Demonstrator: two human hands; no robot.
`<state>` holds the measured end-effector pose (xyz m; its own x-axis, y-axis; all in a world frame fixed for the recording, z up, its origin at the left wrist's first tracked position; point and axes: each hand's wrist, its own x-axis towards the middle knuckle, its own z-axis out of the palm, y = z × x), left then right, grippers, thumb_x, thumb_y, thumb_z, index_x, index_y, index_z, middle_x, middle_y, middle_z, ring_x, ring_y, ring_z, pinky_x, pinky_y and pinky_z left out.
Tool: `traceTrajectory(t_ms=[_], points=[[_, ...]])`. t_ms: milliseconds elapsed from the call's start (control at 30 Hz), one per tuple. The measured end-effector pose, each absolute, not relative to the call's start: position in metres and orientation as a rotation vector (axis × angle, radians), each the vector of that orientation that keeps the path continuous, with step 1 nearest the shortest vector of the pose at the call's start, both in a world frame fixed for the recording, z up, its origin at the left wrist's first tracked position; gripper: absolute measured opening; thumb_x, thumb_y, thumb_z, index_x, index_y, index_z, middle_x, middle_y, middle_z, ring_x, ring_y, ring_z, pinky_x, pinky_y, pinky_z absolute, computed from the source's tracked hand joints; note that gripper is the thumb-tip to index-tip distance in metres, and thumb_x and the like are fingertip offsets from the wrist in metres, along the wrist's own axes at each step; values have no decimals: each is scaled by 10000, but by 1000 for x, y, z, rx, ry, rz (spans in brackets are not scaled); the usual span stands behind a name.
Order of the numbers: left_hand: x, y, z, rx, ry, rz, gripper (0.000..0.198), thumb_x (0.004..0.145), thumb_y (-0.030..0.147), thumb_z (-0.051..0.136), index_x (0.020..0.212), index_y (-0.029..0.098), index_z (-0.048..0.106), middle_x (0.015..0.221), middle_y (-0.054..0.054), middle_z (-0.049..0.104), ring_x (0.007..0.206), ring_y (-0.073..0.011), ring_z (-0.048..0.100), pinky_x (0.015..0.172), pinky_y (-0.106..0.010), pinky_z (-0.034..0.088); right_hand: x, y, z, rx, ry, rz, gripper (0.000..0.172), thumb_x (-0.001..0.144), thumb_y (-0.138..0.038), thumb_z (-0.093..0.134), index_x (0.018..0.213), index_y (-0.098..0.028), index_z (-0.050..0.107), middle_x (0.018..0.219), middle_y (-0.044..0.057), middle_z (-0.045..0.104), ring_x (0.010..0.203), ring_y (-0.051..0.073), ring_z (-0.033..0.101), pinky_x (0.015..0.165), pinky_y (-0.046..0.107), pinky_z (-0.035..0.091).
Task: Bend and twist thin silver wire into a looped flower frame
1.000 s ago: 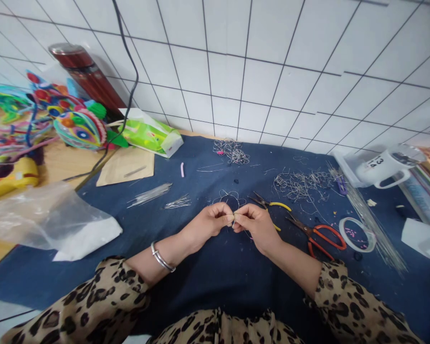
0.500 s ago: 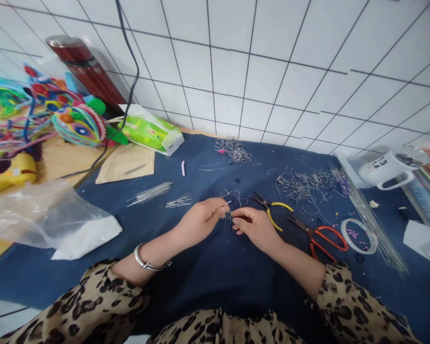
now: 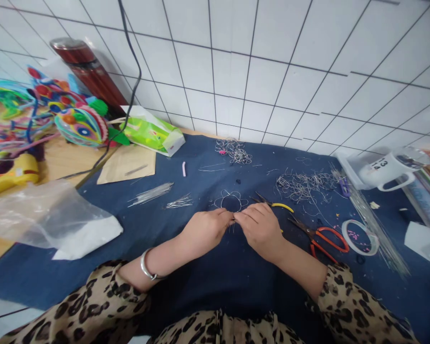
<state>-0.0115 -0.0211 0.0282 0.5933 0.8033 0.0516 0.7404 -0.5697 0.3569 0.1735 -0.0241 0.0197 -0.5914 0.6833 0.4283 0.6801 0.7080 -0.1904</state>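
Note:
Thin silvery wire bent into a ring of petal-like loops (image 3: 231, 195) shows just beyond my fingertips, with a few short wire ends sticking out below. My left hand (image 3: 206, 230) is closed, its thumb and fingers pinching the lower part of this wire piece. Against it, fingertips almost touching, my right hand (image 3: 261, 229) pinches the same piece from the other side. My fingers hide the spot where they grip. Close to my right hand lie yellow-handled pliers (image 3: 277, 206), partly covered by it, and orange-handled cutters (image 3: 326, 239).
Straight wire pieces (image 3: 152, 193) and a shorter bundle (image 3: 179, 201) lie left on the blue cloth (image 3: 186, 306). Tangled wire (image 3: 304, 184) sits right, near a round dish with pink bits (image 3: 360, 237) and a white mug (image 3: 389, 169). A plastic bag (image 3: 50, 210) lies far left.
My hands have come together at the wire piece, the right one turning over so its back faces up. More of the looped wire ring shows beyond my fingers.

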Motion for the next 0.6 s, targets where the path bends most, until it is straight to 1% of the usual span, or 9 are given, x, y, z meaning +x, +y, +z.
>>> traceTrajectory(t_ms=[100, 167, 300, 367, 467, 600], points=[[-17, -18, 31, 2514, 1236, 423, 239, 891, 213, 349, 1026, 178, 543, 828, -62, 610, 747, -169, 580, 666, -269, 440, 177, -21, 22, -1086, -2414, -14, 220, 864, -152, 410, 962, -180, 605, 834, 49, 613, 865, 165, 514, 798, 342, 367], [-21, -14, 33, 2548, 1222, 471, 265, 881, 172, 353, 1070, 184, 540, 842, -61, 608, 775, -169, 571, 694, -280, 442, 179, -18, 23, -1119, -2405, -27, 216, 862, -150, 412, 950, -181, 607, 844, 47, 609, 872, 165, 508, 805, 341, 358], [-25, -9, 37, 2715, 1188, 467, 272, 852, 100, 371, 989, 180, 591, 858, -66, 585, 827, -184, 523, 725, -315, 419, 179, -15, 23, -1172, -2437, -46, 197, 860, -161, 422, 905, -190, 612, 860, 50, 593, 869, 175, 479, 795, 343, 344], [-24, -9, 40, 2791, 1184, 445, 243, 854, 110, 392, 948, 180, 605, 837, -64, 573, 830, -196, 493, 716, -332, 397, 178, -16, 23, -1189, -2465, -67, 198, 859, -160, 422, 897, -192, 613, 861, 53, 580, 849, 180, 462, 779, 345, 340], [-21, -12, 43, 2871, 1195, 373, 184, 852, 142, 434, 916, 178, 603, 772, -51, 551, 797, -204, 459, 668, -340, 358, 175, -19, 22, -1190, -2512, -91, 213, 857, -148, 416, 936, -193, 608, 835, 54, 563, 808, 179, 444, 753, 343, 337], [-19, -16, 44, 2956, 1152, 334, 146, 855, 153, 447, 899, 165, 586, 766, -47, 537, 783, -200, 438, 652, -340, 329, 172, -24, 23, -1170, -2558, -114, 216, 851, -138, 412, 947, -180, 602, 767, 53, 541, 768, 182, 428, 716, 336, 334]])
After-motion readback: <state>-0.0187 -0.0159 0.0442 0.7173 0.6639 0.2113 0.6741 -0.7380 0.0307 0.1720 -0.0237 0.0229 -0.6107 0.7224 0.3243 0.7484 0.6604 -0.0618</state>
